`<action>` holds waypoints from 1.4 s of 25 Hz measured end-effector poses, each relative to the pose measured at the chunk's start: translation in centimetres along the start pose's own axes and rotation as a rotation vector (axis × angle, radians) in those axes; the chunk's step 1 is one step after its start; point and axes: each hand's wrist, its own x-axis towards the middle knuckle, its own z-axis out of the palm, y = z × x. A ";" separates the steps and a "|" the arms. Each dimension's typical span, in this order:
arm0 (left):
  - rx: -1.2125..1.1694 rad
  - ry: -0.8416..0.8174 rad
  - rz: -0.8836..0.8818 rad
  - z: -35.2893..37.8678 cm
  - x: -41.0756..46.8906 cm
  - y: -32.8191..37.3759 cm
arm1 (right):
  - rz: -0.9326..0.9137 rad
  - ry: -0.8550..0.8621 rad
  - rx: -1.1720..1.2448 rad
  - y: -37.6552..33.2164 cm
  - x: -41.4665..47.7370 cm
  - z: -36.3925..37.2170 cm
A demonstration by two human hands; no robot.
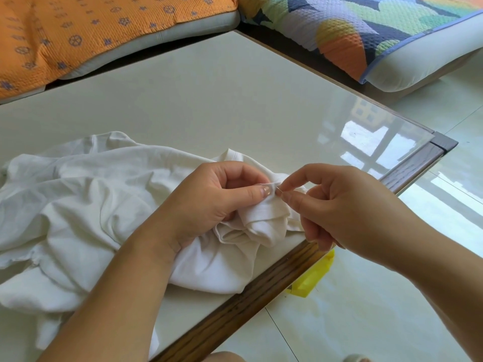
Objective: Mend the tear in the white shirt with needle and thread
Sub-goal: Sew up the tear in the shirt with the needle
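A crumpled white shirt lies on the pale table, bunched toward the near right edge. My left hand grips a raised fold of the shirt, thumb and forefinger pinching the cloth at its top. My right hand pinches a thin metal needle between thumb and forefinger, its tip right at the pinched fold beside my left thumb. The thread and the tear are too fine to make out.
The table's wooden rim runs diagonally under my hands. A yellow object lies on the tiled floor below the rim. An orange patterned cushion and a multicoloured cushion border the table's far sides.
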 end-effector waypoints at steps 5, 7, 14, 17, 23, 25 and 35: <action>0.021 -0.016 0.002 0.1 0.0 -0.2 | 0.022 0.023 -0.014 0.0 0.3 0.5; 0.022 -0.021 -0.002 0.1 0.0 -0.3 | 0.031 0.043 0.004 0.2 0.5 0.8; 0.050 0.037 -0.012 0.2 0.4 -0.8 | 0.075 0.005 0.254 0.3 0.8 1.1; 0.083 0.055 -0.005 0.5 0.5 -1.1 | 0.084 0.019 0.328 0.5 1.0 1.4; 0.113 0.061 -0.008 0.7 0.2 -0.8 | 0.088 -0.016 0.395 0.1 1.3 1.3; 0.127 0.067 -0.016 0.8 0.2 -0.8 | 0.085 0.019 0.333 -0.1 1.4 1.2; 0.092 0.033 -0.054 1.0 -0.1 -0.5 | 0.077 0.115 1.027 -0.2 3.8 -2.3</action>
